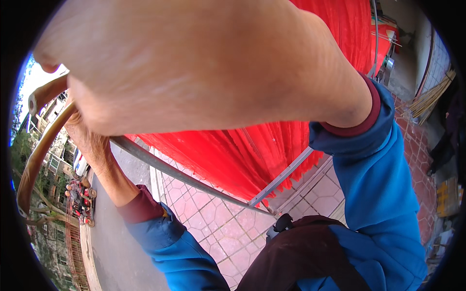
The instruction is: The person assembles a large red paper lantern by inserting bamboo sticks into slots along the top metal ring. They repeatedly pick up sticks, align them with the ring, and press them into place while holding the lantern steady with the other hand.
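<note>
My right hand fills the upper left, close to the camera and blurred. It looks closed, with a fingertip curled at its left edge. Curved, glossy brown strips like split bamboo come out from under it, so it appears to grip them. Below and partly behind it is my left hand, against the lower end of one strip; its fingers are hidden by the right hand. Under my forearms hangs pleated red cloth on a grey metal frame, with a straight bar joining the frame's curved tube.
Pink patterned paving lies below the frame. To the left, a grey road runs past a parked tricycle, trees and buildings. At right, a bundle of thin sticks leans near a wall, with a yellow-brown box lower down.
</note>
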Motion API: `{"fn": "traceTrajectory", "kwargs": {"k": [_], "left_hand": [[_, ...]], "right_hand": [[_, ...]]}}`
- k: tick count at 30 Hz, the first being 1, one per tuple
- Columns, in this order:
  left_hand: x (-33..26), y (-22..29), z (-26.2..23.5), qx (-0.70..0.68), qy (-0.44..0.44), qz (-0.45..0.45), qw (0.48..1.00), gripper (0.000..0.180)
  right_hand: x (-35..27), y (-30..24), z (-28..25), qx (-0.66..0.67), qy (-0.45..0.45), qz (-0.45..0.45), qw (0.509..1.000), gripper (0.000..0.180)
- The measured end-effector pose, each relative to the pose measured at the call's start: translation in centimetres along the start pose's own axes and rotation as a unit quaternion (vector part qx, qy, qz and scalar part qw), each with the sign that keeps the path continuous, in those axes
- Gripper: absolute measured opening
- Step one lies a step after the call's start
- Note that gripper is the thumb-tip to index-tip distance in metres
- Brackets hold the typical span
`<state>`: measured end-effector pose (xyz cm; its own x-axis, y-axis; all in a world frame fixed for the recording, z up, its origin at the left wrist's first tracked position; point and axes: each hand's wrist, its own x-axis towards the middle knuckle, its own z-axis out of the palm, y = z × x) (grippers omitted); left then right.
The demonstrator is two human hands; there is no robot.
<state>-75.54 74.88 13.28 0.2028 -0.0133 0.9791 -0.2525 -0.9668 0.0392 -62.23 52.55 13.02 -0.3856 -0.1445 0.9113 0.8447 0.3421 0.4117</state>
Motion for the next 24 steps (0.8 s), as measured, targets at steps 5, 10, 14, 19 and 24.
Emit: {"fn": "traceTrajectory", "kwargs": {"k": [5, 10, 14, 19, 24], "left_hand": [[0.1, 2.6, 0.9, 0.029, 0.005, -0.075, 0.997, 0.030], [0.6, 2.9, 1.2, -0.003, 0.012, -0.123, 0.992, 0.032], [0.4, 2.4, 1.2, 0.034, 0.016, -0.078, 0.996, 0.031], [0.2, 2.5, 1.1, 0.028, 0.005, -0.077, 0.997, 0.026], [0.2, 2.6, 1.2, 0.035, 0.009, -0.068, 0.997, 0.025]], "right_hand": [[-1.5, 0.1, -0.6, 0.013, 0.041, 0.005, 0.999, 0.039], [-2.8, 0.1, -0.8, 0.037, 0.088, 0.011, 0.995, 0.039], [-3.1, 0.6, -0.3, 0.071, 0.111, 0.006, 0.991, 0.040], [-2.4, 0.9, 0.2, 0.171, 0.078, 0.075, 0.979, 0.031], [-2.0, 1.0, 0.1, 0.141, 0.065, 0.088, 0.984, 0.014]]}}
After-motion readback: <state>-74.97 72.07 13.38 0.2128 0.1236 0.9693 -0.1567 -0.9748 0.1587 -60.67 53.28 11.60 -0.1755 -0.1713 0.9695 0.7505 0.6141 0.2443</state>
